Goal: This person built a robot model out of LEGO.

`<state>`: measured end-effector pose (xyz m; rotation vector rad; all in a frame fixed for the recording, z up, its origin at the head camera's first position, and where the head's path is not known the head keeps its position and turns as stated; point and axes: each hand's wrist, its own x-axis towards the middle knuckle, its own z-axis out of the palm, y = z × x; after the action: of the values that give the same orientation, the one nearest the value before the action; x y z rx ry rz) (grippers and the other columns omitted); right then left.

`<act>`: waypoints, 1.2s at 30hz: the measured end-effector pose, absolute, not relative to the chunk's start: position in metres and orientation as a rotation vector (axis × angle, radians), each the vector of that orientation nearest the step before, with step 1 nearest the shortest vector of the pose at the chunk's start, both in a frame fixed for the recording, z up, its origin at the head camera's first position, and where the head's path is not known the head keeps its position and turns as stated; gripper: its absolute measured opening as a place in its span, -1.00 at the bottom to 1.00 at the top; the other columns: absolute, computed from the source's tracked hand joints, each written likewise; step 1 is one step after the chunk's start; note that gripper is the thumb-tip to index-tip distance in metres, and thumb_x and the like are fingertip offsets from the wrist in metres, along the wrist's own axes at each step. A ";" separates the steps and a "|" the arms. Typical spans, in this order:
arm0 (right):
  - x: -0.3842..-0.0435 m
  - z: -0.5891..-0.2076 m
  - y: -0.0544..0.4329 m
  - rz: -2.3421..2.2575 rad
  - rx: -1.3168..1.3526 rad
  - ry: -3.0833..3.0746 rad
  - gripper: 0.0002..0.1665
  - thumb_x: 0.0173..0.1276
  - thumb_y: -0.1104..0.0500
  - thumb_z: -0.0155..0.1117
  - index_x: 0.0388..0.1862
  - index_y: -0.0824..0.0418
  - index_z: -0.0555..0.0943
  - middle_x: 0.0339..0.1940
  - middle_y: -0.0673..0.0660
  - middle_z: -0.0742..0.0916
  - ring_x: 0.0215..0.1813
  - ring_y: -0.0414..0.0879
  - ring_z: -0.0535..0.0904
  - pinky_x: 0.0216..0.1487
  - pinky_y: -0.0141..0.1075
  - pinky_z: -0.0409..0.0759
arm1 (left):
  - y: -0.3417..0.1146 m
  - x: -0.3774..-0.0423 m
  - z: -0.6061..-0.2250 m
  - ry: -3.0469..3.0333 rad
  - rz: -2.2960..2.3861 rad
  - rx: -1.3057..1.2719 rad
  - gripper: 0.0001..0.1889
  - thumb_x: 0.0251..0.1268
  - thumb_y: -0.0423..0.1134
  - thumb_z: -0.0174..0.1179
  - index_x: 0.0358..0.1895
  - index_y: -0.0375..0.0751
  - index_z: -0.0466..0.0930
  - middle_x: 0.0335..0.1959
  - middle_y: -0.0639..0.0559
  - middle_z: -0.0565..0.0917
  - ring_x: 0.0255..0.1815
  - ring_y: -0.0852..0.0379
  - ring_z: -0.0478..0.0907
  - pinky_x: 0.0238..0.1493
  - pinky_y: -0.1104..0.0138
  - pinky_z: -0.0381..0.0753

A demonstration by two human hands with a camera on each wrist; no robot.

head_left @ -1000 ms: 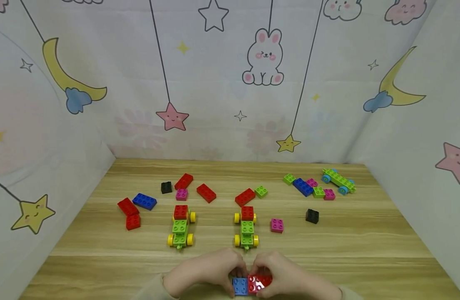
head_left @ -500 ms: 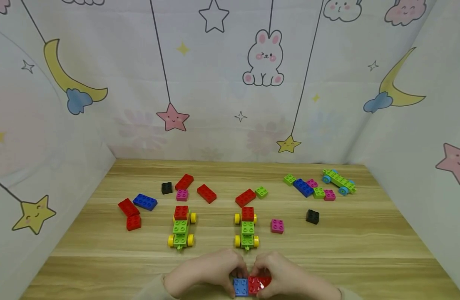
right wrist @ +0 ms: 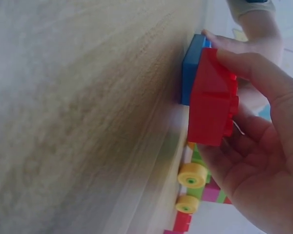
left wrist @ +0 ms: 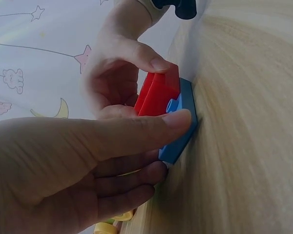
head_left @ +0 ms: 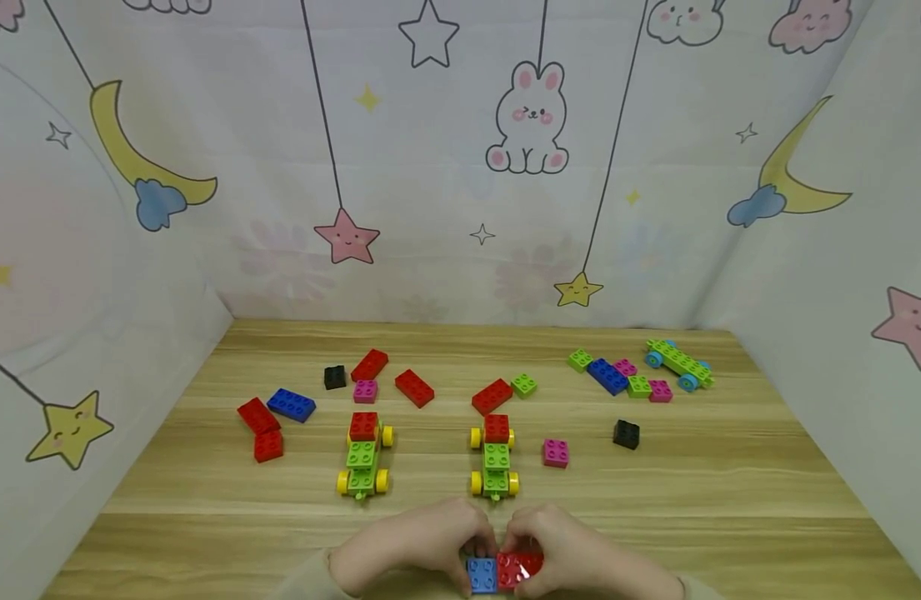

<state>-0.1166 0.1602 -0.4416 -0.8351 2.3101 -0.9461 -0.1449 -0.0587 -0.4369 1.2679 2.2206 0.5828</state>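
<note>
At the near edge of the table in the head view, my left hand (head_left: 430, 537) grips a light blue brick (head_left: 481, 575) between thumb and fingers. Pressed against it from the other side, my right hand (head_left: 565, 546) pinches a red brick (head_left: 508, 572). In the left wrist view the red brick (left wrist: 158, 92) sits partly over the blue brick (left wrist: 185, 100), one blue stud showing beside it. From the right wrist, the red brick (right wrist: 210, 102) juts out past the end of the blue brick (right wrist: 191, 68). My hands hide where the bricks meet underneath.
Two green vehicles with yellow wheels, one left (head_left: 362, 457) and one right (head_left: 495, 457), stand just beyond my hands. A pink brick (head_left: 556, 452) and a black brick (head_left: 626, 433) lie to the right. Farther back are several loose bricks and a green blue-wheeled base (head_left: 678, 364).
</note>
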 end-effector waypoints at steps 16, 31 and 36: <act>-0.117 -0.440 0.157 -0.937 -0.878 2.321 -0.68 0.07 0.10 0.53 -0.18 0.08 0.67 -0.32 -0.28 0.63 -0.32 -0.47 0.42 -0.28 -0.53 0.50 | -0.058 -0.144 -0.435 2.231 0.569 1.282 -0.67 -0.12 -0.25 0.57 -0.21 -0.11 0.72 -0.41 0.31 0.61 -0.42 0.49 0.42 -0.34 0.62 0.47; -0.119 -0.444 0.159 -0.982 -0.910 2.301 -0.72 0.06 0.12 0.54 -0.23 0.08 0.68 -0.37 -0.29 0.62 -0.35 -0.46 0.42 -0.31 -0.52 0.50 | -0.057 -0.145 -0.435 2.225 0.557 1.323 -0.68 -0.14 -0.25 0.58 -0.24 -0.12 0.72 -0.43 0.30 0.61 -0.45 0.49 0.43 -0.37 0.64 0.46; -0.119 -0.442 0.160 -0.974 -0.929 2.297 -0.72 0.06 0.12 0.54 -0.24 0.07 0.68 -0.38 -0.29 0.61 -0.35 -0.46 0.41 -0.32 -0.53 0.49 | -0.058 -0.145 -0.435 2.211 0.554 1.346 -0.67 -0.13 -0.24 0.57 -0.22 -0.12 0.72 -0.41 0.30 0.63 -0.44 0.51 0.44 -0.36 0.66 0.46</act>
<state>-0.1191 0.1596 -0.4421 -0.9289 2.2967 -0.9743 -0.1452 -0.0576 -0.4349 1.3456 2.2111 0.5544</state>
